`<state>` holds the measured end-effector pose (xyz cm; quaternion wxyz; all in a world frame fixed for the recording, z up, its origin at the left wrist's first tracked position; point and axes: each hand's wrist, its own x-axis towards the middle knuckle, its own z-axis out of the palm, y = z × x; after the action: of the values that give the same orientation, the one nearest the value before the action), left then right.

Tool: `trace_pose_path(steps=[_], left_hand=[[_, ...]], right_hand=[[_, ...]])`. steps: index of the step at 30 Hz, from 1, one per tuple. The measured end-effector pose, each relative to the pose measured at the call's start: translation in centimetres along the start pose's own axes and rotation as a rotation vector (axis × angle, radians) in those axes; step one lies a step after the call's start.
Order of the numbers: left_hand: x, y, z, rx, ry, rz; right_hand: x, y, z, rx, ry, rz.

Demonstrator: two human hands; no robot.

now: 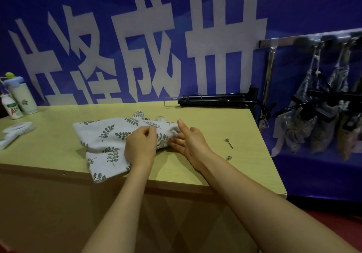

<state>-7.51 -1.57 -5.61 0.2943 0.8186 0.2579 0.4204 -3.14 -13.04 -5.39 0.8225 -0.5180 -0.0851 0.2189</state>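
Pale wood table (49,151) spans the middle of the frame. The leaf-print cloth (105,135) lies on it centre-left, its near corner hanging over the front edge. The left hand (141,145) sits on the cloth's right part, fingers curled and pinching fabric. Just right of it, the right hand (189,139) is spread loose, its fingertips touching the cloth's right edge. Farther right lie two pins (228,142).

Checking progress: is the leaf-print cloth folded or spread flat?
Spread but rumpled: the leaf-print cloth bunches up between left hand and right hand.
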Motion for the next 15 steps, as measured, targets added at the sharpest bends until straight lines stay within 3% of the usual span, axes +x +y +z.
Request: trace_pose_path(steps=[3,6,11,13,15], left_hand=[[-0.6,0.9,0.1,0.225,0.008,0.276],[-0.3,1.6,0.8,0.159,-0.103,0.439],[0.6,3.2,0.1,-0.292,-0.373,0.006],[1.2,4.2,-1.1,-0.265,-0.422,-0.033],[1.7,5.4,-2.6,-0.194,-0.367,0.012]], right_hand=[[0.7,0.1,-0.5,0.053,-0.024,0.001],[0.6,0.4,-0.3,-0.124,-0.004,-0.089],[-1.1,-0.6,0.2,-0.053,-0.091,-0.2],[-2.1,-1.0,1.0,0.053,-0.16,-0.186],[-3.1,-2.0,2.3,0.137,-0.233,-0.152]])
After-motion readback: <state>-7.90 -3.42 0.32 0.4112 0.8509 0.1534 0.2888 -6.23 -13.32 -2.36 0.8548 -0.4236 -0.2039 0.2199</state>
